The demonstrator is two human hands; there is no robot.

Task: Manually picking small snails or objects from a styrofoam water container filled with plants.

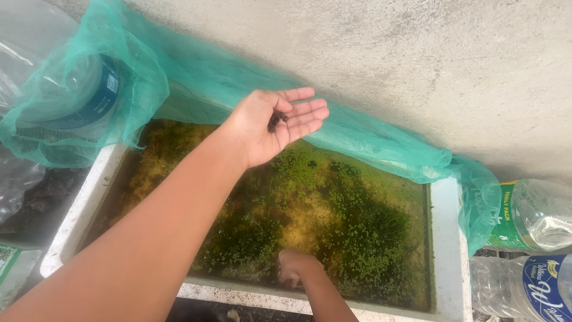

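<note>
My left hand (271, 125) is held palm up above the far side of a white foam tub (448, 238). A small dark clump (276, 120) lies in the palm at the base of the fingers. The tub holds greenish water with floating small-leaved plants (363, 238) and yellowish moss. At the tub's near rim, my right hand (294, 266) reaches down into the water. Its fingers are curled among the plants and partly hidden, so I cannot tell if they hold anything.
A green mesh net (381, 146) is pushed back along the tub's far edge, against a grey concrete wall (417, 59). Clear plastic bottles lie at the right (536, 220) and a large one sits under the net at the upper left (65, 83).
</note>
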